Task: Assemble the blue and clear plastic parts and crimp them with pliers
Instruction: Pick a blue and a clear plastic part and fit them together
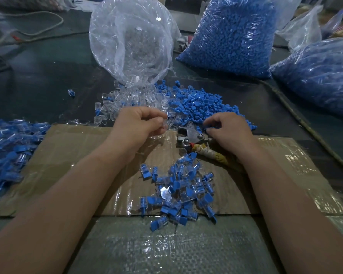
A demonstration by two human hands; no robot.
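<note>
Beyond the heap of joined pieces (pixel 178 194), the left hand (pixel 141 123) pinches what seems a clear part (pixel 163 124) (glare hides it) and the right hand (pixel 226 129) closes its fingers on 1 blue part (pixel 208 127) from the pile (pixel 204 107), so picking is in hand; next, mate the 2, then lift the pliers (pixel 188 138) lying between both grips.

A taped cardboard sheet (pixel 67 143) lies on the dark table (pixel 38 76), a pale cord (pixel 62 20) behind.

Cardboard (pixel 67 159), blue parts (pixel 202 103) on dark table (pixel 38 76)
</note>
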